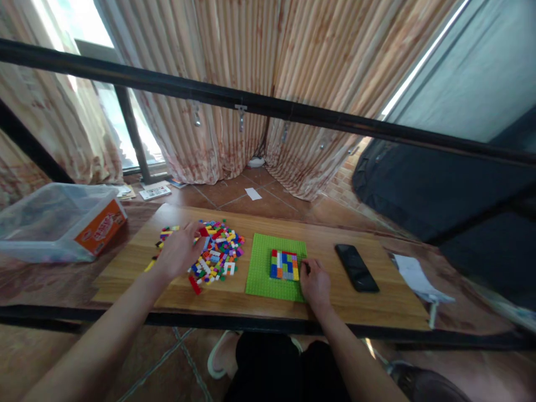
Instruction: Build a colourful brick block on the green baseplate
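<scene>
My left hand point(181, 254) reaches over the left part of a loose pile of small colourful bricks point(215, 251). Its thumb and fingers are apart, near a red brick at the fingertips; I see nothing clearly held. A green baseplate point(259, 273) lies to the right of the pile. On it sits a flat, roughly square block of multicoloured bricks point(285, 265). My right hand point(316, 283) rests at the baseplate's right edge, just beside this block. Its fingers are curled together, and whatever may be between them is hidden.
A black phone point(356, 268) lies on the wooden board point(330, 307) right of my right hand. White papers point(421, 279) are farther right. At the left stands a clear plastic bin point(50, 223) with an orange label. A dark metal bar point(259, 103) crosses beyond the table.
</scene>
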Available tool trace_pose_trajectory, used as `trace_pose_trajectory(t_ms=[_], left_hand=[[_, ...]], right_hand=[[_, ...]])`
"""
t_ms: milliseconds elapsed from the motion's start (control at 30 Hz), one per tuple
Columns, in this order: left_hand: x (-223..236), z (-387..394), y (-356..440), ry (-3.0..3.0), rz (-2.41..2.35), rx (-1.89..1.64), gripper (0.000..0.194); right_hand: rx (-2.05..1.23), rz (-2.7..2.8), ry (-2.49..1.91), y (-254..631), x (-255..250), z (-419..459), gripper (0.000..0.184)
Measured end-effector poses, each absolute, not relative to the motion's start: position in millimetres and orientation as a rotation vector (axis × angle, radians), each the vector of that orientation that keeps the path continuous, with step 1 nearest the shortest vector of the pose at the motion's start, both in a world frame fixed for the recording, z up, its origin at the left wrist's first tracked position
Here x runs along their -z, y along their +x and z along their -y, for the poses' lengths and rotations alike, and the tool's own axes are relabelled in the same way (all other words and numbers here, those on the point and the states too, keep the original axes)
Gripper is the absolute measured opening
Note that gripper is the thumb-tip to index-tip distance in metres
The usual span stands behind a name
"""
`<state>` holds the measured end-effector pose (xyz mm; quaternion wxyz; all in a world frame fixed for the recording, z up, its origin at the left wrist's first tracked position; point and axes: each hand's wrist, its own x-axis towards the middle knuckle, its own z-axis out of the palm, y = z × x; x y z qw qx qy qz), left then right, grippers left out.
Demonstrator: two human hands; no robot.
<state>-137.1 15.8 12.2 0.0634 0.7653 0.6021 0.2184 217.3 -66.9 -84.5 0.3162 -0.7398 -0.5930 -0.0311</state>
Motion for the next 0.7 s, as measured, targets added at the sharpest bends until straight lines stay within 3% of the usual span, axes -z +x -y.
trace_pose_trajectory(t_ms=[300, 700], left_hand=[[31, 68, -44, 2.125, -1.168, -0.886, 0.031], [52, 50, -15, 2.283, -1.348, -0.817, 0.014]], right_hand=[[0.065, 1.527, -2.022, 211, 75, 66, 0.022], [0.034, 1.520, -2.034, 210, 72, 66, 0.019]])
